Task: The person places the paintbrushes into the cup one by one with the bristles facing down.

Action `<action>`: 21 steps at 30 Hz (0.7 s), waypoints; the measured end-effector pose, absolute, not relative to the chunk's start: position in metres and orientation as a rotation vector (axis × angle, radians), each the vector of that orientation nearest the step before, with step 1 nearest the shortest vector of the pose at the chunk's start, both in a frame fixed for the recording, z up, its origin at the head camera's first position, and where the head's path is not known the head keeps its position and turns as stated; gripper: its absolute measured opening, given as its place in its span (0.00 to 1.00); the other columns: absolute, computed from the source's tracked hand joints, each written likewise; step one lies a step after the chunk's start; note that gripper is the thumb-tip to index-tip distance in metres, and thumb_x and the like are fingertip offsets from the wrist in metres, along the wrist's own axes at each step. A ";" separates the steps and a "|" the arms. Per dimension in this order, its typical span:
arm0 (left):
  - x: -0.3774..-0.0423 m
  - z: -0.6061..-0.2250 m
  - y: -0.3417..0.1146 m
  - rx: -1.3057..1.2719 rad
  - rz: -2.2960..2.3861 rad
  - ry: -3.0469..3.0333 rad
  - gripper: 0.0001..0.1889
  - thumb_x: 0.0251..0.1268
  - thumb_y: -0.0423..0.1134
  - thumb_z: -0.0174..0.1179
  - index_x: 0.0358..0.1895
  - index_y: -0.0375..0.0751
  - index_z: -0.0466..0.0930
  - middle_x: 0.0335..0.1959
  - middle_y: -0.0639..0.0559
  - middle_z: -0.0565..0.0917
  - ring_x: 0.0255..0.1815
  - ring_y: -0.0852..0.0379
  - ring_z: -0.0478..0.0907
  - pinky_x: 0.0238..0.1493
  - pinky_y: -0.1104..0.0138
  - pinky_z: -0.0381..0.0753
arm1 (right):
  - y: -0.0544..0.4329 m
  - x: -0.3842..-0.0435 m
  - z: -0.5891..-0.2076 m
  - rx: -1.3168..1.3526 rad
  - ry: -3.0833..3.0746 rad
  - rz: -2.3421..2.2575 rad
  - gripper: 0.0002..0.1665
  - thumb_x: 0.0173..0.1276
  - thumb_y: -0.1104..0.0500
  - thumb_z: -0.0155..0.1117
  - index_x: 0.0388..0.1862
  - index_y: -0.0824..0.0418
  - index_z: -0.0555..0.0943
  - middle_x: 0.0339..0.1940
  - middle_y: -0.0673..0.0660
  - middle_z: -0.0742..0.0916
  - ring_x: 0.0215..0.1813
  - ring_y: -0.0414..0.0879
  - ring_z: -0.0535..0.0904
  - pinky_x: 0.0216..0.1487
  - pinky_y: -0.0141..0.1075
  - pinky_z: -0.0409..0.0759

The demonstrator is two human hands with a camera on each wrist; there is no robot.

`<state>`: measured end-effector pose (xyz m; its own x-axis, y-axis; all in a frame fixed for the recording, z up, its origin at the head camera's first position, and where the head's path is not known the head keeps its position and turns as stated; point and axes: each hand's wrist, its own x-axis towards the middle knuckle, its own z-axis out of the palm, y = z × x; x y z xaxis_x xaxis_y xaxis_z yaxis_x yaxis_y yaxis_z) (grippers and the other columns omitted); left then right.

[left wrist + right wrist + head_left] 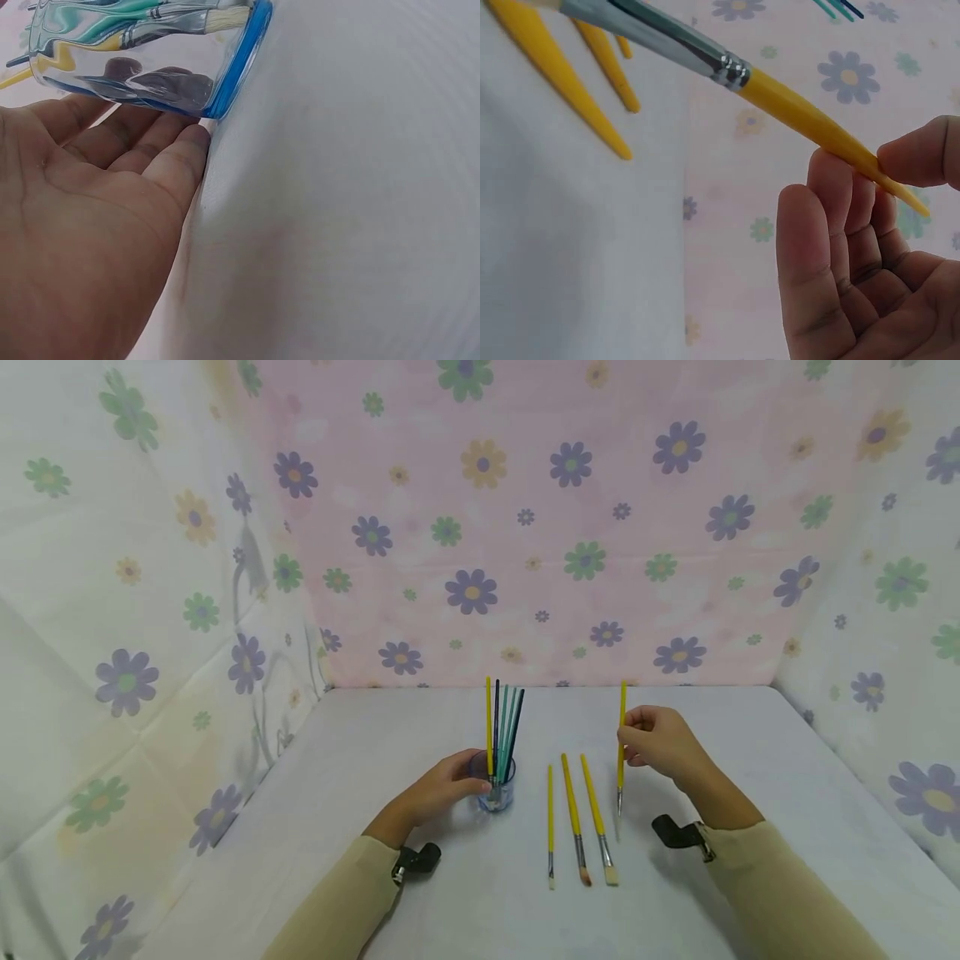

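Observation:
My left hand holds a clear glass cup with a blue base, thumb at its near side and fingers reaching round behind. Several paintbrushes stand bristles-down in it: a yellow one, teal ones and dark blue ones. To the right, my right hand pinches a yellow paintbrush between thumb and fingers, upright with its bristles pointing down. The right wrist view shows its silver ferrule and the thumb pressing near the thin end of the handle.
Between the hands, three yellow paintbrushes lie side by side on the white table: a thin one, one with brownish bristles and a wide flat one. Flowered cloth hangs behind and at both sides.

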<state>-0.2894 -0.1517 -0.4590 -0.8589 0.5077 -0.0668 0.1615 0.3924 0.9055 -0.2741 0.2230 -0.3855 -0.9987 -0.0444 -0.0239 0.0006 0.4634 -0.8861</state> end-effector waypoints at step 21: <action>-0.293 -0.460 -0.154 0.606 1.474 2.285 0.37 0.68 0.55 0.67 0.76 0.49 0.67 0.71 0.54 0.77 0.74 0.52 0.72 0.78 0.49 0.66 | 0.191 -0.278 -0.349 -0.218 2.644 -1.852 0.11 0.72 0.61 0.59 0.48 0.67 0.77 0.43 0.64 0.83 0.39 0.55 0.87 0.41 0.37 0.90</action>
<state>-0.2928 -0.1542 -0.4599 -0.8457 0.5299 -0.0628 0.1612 0.3660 0.9165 -0.2779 0.1909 -0.3486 -0.9866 -0.0566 0.1530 -0.1632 0.3371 -0.9272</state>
